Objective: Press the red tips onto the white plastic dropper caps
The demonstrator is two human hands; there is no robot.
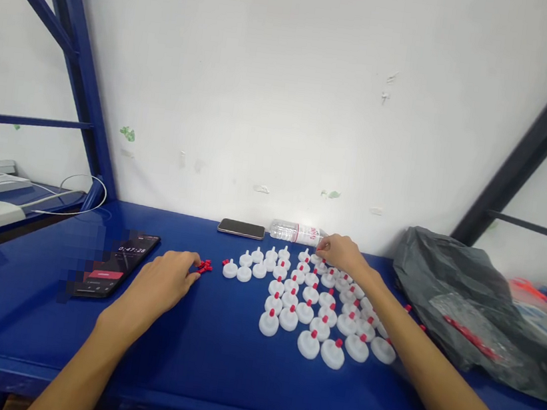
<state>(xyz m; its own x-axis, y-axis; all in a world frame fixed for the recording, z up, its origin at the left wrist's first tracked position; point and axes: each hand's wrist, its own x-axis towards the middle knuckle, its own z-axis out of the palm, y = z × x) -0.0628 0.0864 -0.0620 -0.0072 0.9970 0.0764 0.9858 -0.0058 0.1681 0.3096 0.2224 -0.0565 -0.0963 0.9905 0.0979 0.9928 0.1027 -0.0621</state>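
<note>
My left hand [165, 279] rests on the blue table beside a small pile of red caps [205, 266]. Its thumb and index finger are apart at the pile's edge, with nothing visible between them. At the back of a large group of white nozzle lids [305, 312], my right hand [342, 252] is closed in a pinch. A bit of red shows at its fingertips, on top of a white lid, and looks like a small red cap. Many lids carry red tips, while several lids on the left, such as one white lid [244, 273], have bare white spouts.
A phone with a running timer [119, 265] lies left of my left hand. By the wall are a dark phone [241, 229] and a clear plastic bottle [284, 230] on its side. On the right, a grey bag [426, 272] bears a clear packet of red pieces [475, 339].
</note>
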